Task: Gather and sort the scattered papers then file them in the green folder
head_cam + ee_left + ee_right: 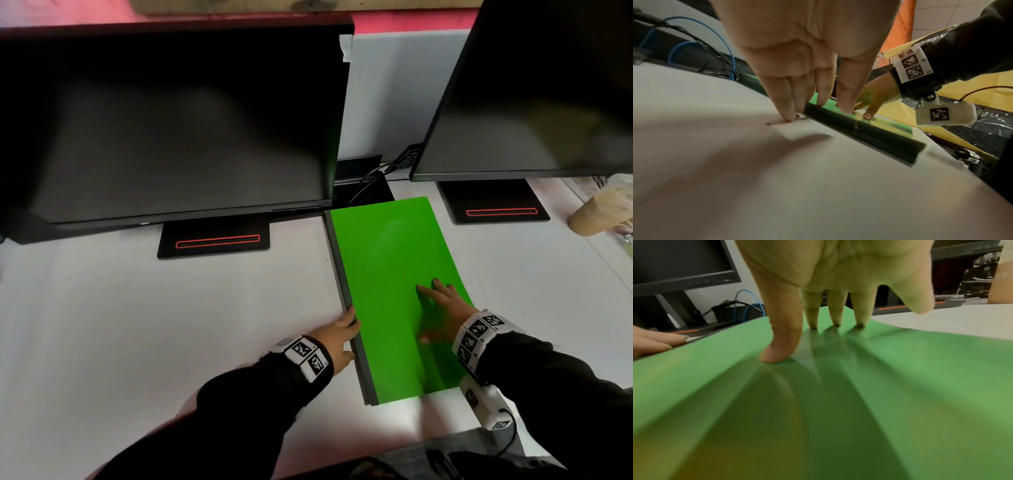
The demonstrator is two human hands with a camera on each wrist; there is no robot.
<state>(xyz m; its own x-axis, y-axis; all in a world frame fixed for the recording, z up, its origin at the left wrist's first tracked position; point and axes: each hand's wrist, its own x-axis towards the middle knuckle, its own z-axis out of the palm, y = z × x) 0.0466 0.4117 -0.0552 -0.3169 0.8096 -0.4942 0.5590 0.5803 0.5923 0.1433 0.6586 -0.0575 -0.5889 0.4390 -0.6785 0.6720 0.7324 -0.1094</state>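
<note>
The green folder lies closed on the white desk, its dark spine along its left side. My right hand lies flat on the cover with straight, spread fingers pressing the green folder down. My left hand rests at the spine, fingertips touching the spine and the desk beside it. No loose papers show in any view.
Two dark monitors stand at the back on black bases. Cables run between them. A tan bag-like object sits at the far right.
</note>
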